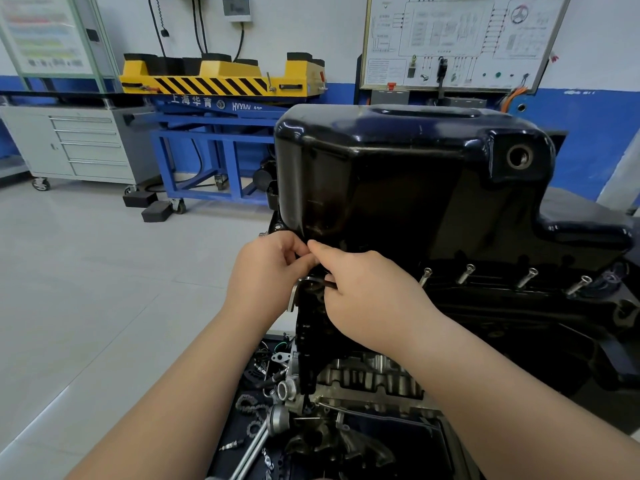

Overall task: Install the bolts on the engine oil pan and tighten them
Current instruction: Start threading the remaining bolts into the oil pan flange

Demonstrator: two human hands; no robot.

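the black oil pan (398,174) sits upturned on the engine block, glossy and rounded, with a round threaded drain hole near its upper right corner. both hands meet at the pan's lower left corner: the left hand (270,271) has fingers pinched narrow at the flange, seemingly on a bolt that is hidden, and the right hand (367,299) is curled round the long leg of an l-shaped hex key (304,289), its dull grey short leg hanging down just left of the corner. this looks like starting or seating a corner bolt. along the pan's right-hand flange 4 bolts (465,273) stand proud in a row, bright steel with socket heads, not yet run down. the next move probably calls for getting the key tip square into the socket head and turning while the left fingers steady it. below the pan lie cast aluminium engine parts and a loose chain (247,407).
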